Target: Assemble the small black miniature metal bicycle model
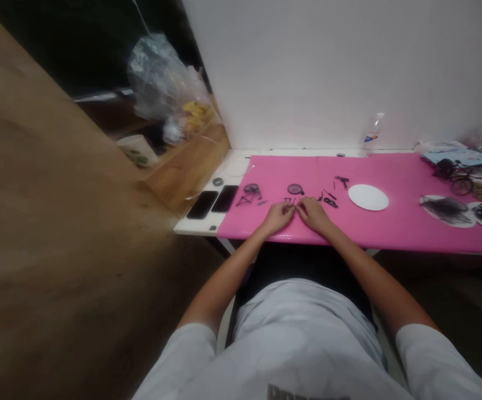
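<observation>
a: where are the hands?
b: at the near edge of the pink cover (261, 225). the left hand (280, 216) and right hand (312, 214) nearly meet, fingertips drawn in narrow around a small dark piece (293, 206). it's too small to tell which hand has it, or whether both do.
a: how far along do things look?
b: partway at most, i'd judge. to the left lies a dark wheel-and-strut piece (253, 190), possibly joined up, though i can't be sure. a round wheel-like part (294, 189) sits apart, just beyond the fingers.
a: and what's loose?
b: some dark parts (330, 201) right of the hands, short of the white plate (368, 198). nothing shows those attached to anything.
a: anything whole?
b: at the far right, a small dark bicycle model (460, 176) looks complete, near a plate of dark material (448, 210).
</observation>
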